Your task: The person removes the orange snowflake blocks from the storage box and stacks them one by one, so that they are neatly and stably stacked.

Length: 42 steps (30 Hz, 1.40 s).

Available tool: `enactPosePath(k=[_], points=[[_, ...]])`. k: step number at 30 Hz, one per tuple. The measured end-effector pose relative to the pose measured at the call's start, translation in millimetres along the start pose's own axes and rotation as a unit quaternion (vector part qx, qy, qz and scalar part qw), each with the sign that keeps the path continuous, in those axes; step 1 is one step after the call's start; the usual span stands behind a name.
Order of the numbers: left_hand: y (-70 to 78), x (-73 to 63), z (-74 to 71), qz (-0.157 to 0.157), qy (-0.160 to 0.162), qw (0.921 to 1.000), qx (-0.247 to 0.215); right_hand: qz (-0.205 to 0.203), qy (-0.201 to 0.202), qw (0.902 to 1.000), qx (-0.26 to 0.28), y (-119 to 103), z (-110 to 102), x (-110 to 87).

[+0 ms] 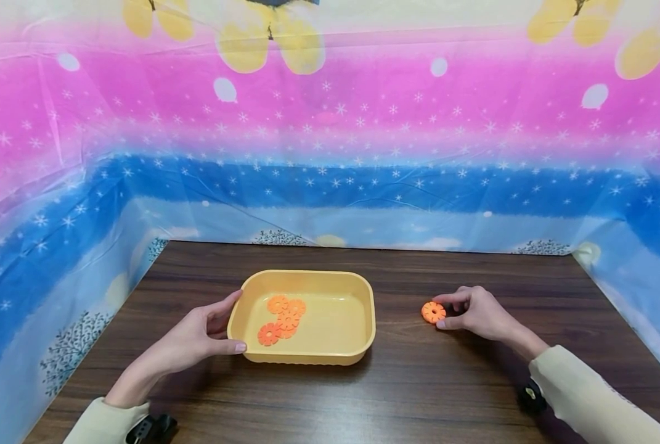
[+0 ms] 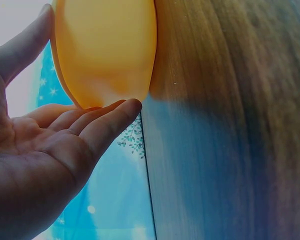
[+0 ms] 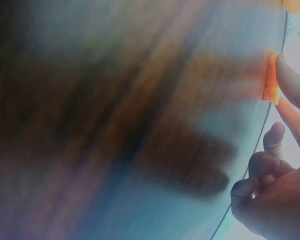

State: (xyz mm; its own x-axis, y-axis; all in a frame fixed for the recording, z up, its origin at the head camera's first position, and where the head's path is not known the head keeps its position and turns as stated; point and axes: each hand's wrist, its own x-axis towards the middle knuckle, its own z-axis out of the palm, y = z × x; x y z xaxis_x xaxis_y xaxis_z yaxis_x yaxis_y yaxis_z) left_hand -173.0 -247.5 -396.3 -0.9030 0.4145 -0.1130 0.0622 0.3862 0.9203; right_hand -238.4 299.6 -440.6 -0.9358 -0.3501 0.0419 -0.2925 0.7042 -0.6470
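Observation:
A yellow plastic tray (image 1: pixel 330 356) with rounded corners rests on the table, and several flat orange notched discs (image 1: pixel 288 319) lie overlapping in its left half. My left hand (image 1: pixel 196 336) holds the tray's left end, thumb at the near corner and fingers along the side. From the left wrist view, the fingers (image 2: pixel 110 122) press against the tray's wall (image 2: pixel 107 55). To the right of the tray, my right hand (image 1: pixel 482 313) pinches an orange notched disc (image 1: pixel 426 313) between thumb and fingers. It looks thick; whether it is several stacked discs I cannot tell.
The dark wood-grain table (image 1: pixel 330 401) carries the tray near its middle. A patterned pink and blue cloth (image 1: pixel 330 179) hangs around its back and sides. Each wrist wears a black device, such as the one (image 1: pixel 151 428) on the left.

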Motion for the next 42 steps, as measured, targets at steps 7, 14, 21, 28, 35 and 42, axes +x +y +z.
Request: enactPosePath(k=[7,14,21,28,35,42], points=[[0.1,-0.1,-0.2,0.001,-0.001,1.0,0.001,0.006,-0.003,1.0,-0.005,0,0,0.3],[0.0,-0.4,-0.2,-0.001,0.002,1.0,0.004,0.004,-0.001,1.0,-0.004,-1,1,0.7],[-0.5,-1.0,-0.1,0.0,0.002,1.0,0.002,0.0,-0.003,1.0,-0.004,-2,0,1.0],[-0.9,-1.2,-0.6,0.002,0.0,1.0,0.003,-0.01,-0.005,0.9999,-0.013,-19,-6,2.7],[0.4,-1.2,-0.1,0.0,0.001,1.0,0.003,-0.04,-0.014,0.999,-0.018,-55,-7,16.5],[0.5,0.0,0.6,0.003,-0.001,1.0,0.002,-0.077,-0.044,0.9956,-0.03,-103,3,37.2]])
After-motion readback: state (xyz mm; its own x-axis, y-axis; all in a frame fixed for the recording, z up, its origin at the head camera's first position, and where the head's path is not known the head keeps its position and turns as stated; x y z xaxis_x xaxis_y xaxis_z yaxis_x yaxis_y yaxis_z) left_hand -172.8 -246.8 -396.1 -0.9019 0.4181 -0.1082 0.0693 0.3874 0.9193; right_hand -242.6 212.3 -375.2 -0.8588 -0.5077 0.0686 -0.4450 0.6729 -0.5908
